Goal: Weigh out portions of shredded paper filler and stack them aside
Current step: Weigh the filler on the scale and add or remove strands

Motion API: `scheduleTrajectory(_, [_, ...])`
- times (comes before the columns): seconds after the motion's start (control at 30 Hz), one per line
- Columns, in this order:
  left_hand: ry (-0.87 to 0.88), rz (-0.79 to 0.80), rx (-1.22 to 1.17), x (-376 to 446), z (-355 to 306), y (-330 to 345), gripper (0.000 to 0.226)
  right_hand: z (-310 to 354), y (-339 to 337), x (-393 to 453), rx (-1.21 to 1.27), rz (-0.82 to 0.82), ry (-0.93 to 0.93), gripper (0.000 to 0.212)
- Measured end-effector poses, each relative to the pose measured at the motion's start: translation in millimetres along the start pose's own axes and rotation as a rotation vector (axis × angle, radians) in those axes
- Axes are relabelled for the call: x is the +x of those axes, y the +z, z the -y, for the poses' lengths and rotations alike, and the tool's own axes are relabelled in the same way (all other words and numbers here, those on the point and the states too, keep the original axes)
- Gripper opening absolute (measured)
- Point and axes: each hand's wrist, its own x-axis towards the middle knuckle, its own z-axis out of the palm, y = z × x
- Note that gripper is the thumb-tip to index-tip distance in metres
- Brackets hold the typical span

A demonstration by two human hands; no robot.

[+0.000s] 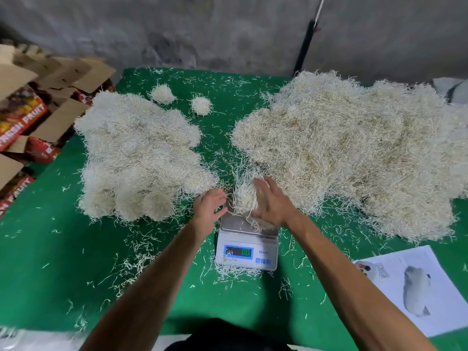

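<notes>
Two bare forearms run up from the bottom of the frame toward its centre, with no sleeves, watch, bracelet or gloves on them. The left hand (pixel 210 205) and right hand (pixel 272 205) are bare too, and no rings show. At the bottom centre sits a patch of dark, nearly black clothing (pixel 222 333), its cut unclear.

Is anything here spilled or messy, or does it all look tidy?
Loose strands of shredded paper lie scattered across the green table cover, thickest around the scale. Two small balls of filler sit apart from the stacked pile. Nothing looks damaged.
</notes>
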Motion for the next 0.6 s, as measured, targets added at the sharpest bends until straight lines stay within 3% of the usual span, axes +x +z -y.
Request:
scheduleTrajectory(0.07, [-0.029, 0.047, -0.044, -1.6, 3.2, -9.5, 0.029, -5.8, -5.5, -2.2, 0.069, 0.054, 0.044, 0.107])
scheduleTrajectory(0.23, [-0.021, 0.008, -0.013, 4.6, 11.5, -26.7, 0.031, -24.7, -21.7, -11.1, 0.264, -0.108, 0.072, 0.076])
scheduleTrajectory(0.43, [0.040, 0.017, 0.038, 5.5, 13.4, -23.3, 0.038, -27.5, -7.6, -16.3, 0.308, -0.126, 0.148, 0.096])
scheduleTrajectory(0.6, [0.038, 0.004, 0.044, 8.3, 9.8, -22.1, 0.044, -29.3, 5.0, -16.7, 0.365, -0.098, 0.191, 0.100])
